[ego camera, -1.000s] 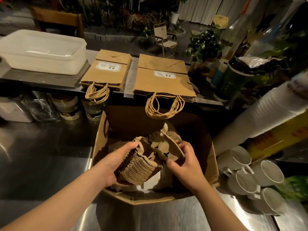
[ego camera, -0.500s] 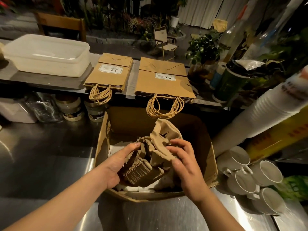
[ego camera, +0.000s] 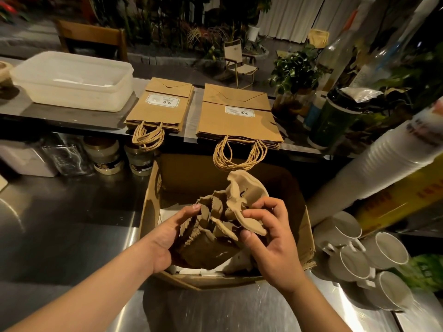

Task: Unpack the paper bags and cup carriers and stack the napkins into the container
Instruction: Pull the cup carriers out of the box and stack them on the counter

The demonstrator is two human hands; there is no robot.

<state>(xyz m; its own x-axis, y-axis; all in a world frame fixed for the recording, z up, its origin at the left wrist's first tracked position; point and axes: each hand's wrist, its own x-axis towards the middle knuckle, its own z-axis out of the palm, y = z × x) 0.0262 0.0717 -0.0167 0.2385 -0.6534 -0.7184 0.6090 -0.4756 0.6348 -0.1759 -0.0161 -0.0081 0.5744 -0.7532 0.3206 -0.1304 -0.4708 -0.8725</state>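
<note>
Raised since before, brown pulp cup carriers (ego camera: 215,226) sit nested, ragged-edged

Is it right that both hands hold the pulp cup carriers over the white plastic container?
Not quite. In the head view both hands, left hand and right hand, hold the pulp cup carriers over the cardboard box, not the white plastic container.

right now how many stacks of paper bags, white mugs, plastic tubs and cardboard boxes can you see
stacks of paper bags: 2
white mugs: 4
plastic tubs: 1
cardboard boxes: 1
total: 8
</note>
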